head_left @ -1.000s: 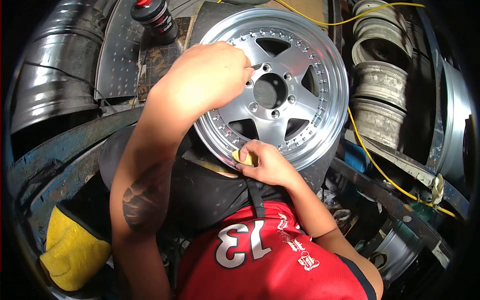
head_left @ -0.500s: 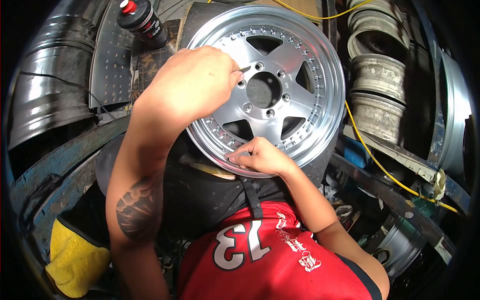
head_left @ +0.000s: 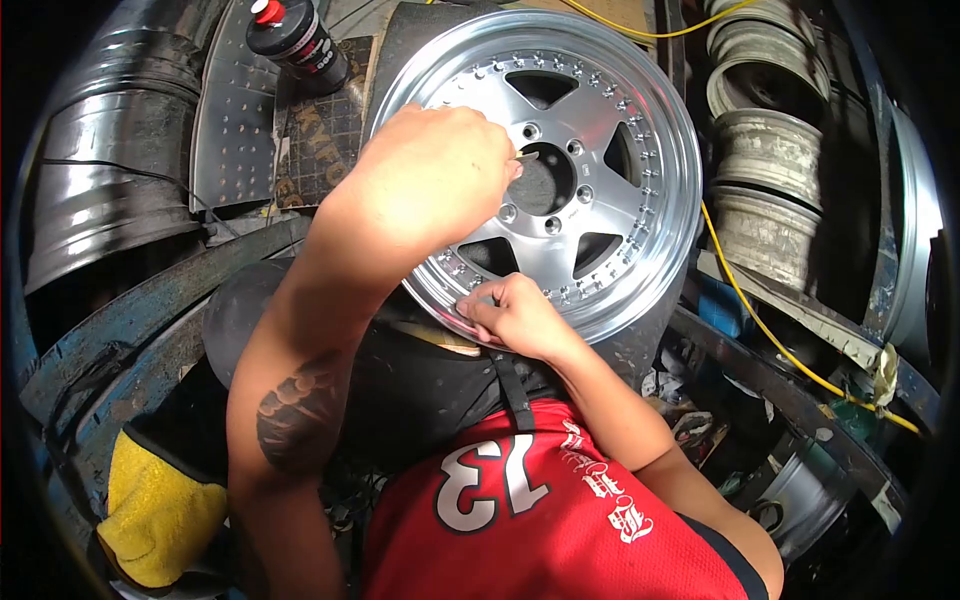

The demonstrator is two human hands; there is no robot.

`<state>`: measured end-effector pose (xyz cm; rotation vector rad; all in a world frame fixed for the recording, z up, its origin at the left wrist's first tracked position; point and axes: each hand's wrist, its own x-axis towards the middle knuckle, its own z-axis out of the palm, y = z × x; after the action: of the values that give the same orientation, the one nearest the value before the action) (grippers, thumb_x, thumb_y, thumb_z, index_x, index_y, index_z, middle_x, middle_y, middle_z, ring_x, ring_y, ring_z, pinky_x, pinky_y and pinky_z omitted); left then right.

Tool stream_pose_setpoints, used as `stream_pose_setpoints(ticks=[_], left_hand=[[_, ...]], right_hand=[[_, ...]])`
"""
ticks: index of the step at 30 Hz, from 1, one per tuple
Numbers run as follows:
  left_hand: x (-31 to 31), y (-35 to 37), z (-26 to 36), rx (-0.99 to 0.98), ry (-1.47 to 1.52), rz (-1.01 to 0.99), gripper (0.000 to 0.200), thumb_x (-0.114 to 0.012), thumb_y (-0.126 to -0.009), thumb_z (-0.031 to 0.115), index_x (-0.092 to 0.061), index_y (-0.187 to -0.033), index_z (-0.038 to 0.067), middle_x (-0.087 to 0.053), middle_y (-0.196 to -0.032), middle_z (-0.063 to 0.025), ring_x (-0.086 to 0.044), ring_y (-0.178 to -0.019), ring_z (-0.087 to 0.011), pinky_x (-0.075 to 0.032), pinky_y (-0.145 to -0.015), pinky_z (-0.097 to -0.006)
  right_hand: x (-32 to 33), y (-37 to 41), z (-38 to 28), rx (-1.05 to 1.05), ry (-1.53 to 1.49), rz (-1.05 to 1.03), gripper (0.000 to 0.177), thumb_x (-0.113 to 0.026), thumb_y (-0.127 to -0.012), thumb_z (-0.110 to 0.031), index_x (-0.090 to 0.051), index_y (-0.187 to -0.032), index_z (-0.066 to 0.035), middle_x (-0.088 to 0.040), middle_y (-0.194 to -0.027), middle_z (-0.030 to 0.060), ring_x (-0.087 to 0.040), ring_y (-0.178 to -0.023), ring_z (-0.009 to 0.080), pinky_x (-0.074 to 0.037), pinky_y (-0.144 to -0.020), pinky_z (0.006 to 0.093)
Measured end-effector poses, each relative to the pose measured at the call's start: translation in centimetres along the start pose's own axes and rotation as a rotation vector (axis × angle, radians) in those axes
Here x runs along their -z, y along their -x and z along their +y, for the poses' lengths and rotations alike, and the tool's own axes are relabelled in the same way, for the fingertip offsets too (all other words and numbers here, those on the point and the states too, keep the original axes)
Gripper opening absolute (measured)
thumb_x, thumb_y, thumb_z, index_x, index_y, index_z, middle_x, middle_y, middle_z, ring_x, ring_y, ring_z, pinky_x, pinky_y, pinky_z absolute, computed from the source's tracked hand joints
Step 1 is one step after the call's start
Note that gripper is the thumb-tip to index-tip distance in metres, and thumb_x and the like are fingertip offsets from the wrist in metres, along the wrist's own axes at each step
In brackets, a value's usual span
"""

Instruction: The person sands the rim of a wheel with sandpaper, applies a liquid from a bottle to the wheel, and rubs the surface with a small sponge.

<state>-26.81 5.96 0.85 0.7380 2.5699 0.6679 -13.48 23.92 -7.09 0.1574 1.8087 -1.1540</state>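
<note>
A polished silver five-spoke wheel (head_left: 590, 222) lies face up across my lap, with a ring of small bolts around its inner edge. My left hand (head_left: 440, 165) is over the wheel's left side, fingers closed on a thin pointed tool (head_left: 528, 157). The tool's tip overlaps the centre bore; most of the tool is hidden in the fingers. Down at the wheel's near lip, my right hand (head_left: 510, 312) grips the edge with thumb and fingers closed on it.
A black bottle with a red cap (head_left: 300, 48) stands at the upper left. Several worn wheel barrels (head_left: 768, 155) are stacked on the right, near a yellow hose (head_left: 745, 300). Shiny wheel barrels (head_left: 110, 190) stand at the left, and a yellow cloth (head_left: 155, 505) hangs lower left.
My left hand has moved right and slightly toward me, taking the tool tip from beside the lug holes to over the centre bore. My right hand stays on the lip. The view shifted slightly.
</note>
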Motion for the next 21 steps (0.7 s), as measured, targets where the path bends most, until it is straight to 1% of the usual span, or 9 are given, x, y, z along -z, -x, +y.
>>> stream_pose_setpoints(ticks=[5, 8, 9, 12, 13, 16, 18, 20, 21], left_hand=[[-0.4, 0.2, -0.4, -0.039, -0.02, 0.048, 0.031, -0.059, -0.1, 0.027, -0.076, -0.094, 0.001, -0.071, -0.094, -0.0237, -0.069, -0.093, -0.0428, -0.053, -0.086, -0.051], [-0.4, 0.2, 0.2, -0.03, -0.028, 0.021, 0.031, -0.059, -0.099, 0.026, -0.076, -0.094, 0.001, -0.071, -0.095, -0.0239, -0.068, -0.093, -0.0427, -0.053, -0.086, -0.051], [-0.2, 0.3, 0.2, -0.012, -0.038, 0.003, 0.031, -0.059, -0.099, 0.026, -0.076, -0.094, 0.001, -0.071, -0.095, -0.024, -0.068, -0.094, -0.0426, -0.053, -0.086, -0.051], [-1.0, 0.5, -0.4, -0.08, 0.0, 0.075, 0.031, -0.06, -0.099, 0.026, -0.076, -0.092, 0.001, -0.071, -0.094, -0.0241, -0.069, -0.092, -0.0426, -0.054, -0.085, -0.051], [-1.0, 0.5, -0.5, -0.071, -0.016, 0.079, 0.031, -0.06, -0.099, 0.026, -0.076, -0.092, 0.001, -0.071, -0.093, -0.024, -0.069, -0.092, -0.0426, -0.054, -0.085, -0.0511], [-1.3, 0.4, -0.1, -0.07, -0.028, 0.081, 0.031, -0.06, -0.098, 0.026, -0.075, -0.09, 0.0, -0.071, -0.092, -0.0239, -0.069, -0.09, -0.0426, -0.054, -0.085, -0.051], [-1.4, 0.3, -0.1, -0.068, -0.023, 0.058, 0.031, -0.06, -0.098, 0.025, -0.075, -0.089, -0.001, -0.072, -0.09, -0.0241, -0.07, -0.089, -0.0425, -0.054, -0.085, -0.0507], [-1.0, 0.1, 0.6, -0.004, -0.041, -0.058, 0.03, -0.06, -0.095, 0.024, -0.074, -0.088, -0.002, -0.072, -0.088, -0.0247, -0.07, -0.087, -0.0428, -0.055, -0.083, -0.0508], [-0.8, -0.1, 0.8, 0.022, -0.049, -0.11, 0.03, -0.06, -0.094, 0.023, -0.074, -0.087, -0.003, -0.071, -0.087, -0.025, -0.07, -0.086, -0.0429, -0.056, -0.082, -0.0509]], right_hand=[[1.0, 1.3, 0.8, 0.088, 0.137, 0.011, 0.027, -0.066, -0.095, -0.022, -0.078, -0.101, 0.002, -0.067, -0.061, 0.0115, -0.06, -0.053, 0.0189, -0.051, -0.061, 0.0355], [-0.2, 0.0, 0.3, 0.022, -0.01, 0.02, 0.028, -0.066, -0.096, -0.022, -0.079, -0.102, 0.001, -0.067, -0.061, 0.0111, -0.063, -0.055, 0.0174, -0.052, -0.061, 0.0353], [0.3, 0.5, 0.4, 0.081, 0.025, -0.004, 0.028, -0.066, -0.096, -0.022, -0.079, -0.102, 0.002, -0.067, -0.06, 0.011, -0.063, -0.055, 0.0166, -0.052, -0.061, 0.0352], [1.1, 1.4, 1.5, 0.013, 0.036, -0.046, 0.028, -0.067, -0.096, -0.023, -0.079, -0.102, 0.002, -0.066, -0.059, 0.0112, -0.062, -0.054, 0.0172, -0.052, -0.061, 0.0351], [1.0, 1.2, 1.5, 0.051, 0.067, -0.029, 0.026, -0.067, -0.096, -0.021, -0.078, -0.107, 0.001, -0.066, -0.06, 0.0111, -0.062, -0.055, 0.0165, -0.052, -0.061, 0.0345], [0.0, 0.3, 0.8, 0.09, 0.079, -0.001, 0.024, -0.068, -0.096, -0.018, -0.078, -0.11, -0.001, -0.067, -0.061, 0.0107, -0.064, -0.057, 0.016, -0.052, -0.062, 0.0339], [0.4, 1.0, 2.1, 0.116, 0.024, 0.007, 0.023, -0.069, -0.095, -0.019, -0.08, -0.105, -0.002, -0.071, -0.07, 0.0154, -0.067, -0.059, 0.022, -0.055, -0.067, 0.0357], [1.2, 1.2, 2.8, 0.113, 0.072, -0.032, 0.024, -0.069, -0.099, -0.019, -0.078, -0.109, 0.0, -0.067, -0.068, 0.006, -0.053, -0.057, 0.0071, -0.047, -0.058, 0.0285], [0.8, 0.4, 3.6, 0.328, 0.211, 0.057, 0.023, -0.069, -0.098, -0.017, -0.078, -0.108, 0.002, -0.066, -0.066, 0.0054, -0.053, -0.058, 0.0067, -0.046, -0.057, 0.0279]])
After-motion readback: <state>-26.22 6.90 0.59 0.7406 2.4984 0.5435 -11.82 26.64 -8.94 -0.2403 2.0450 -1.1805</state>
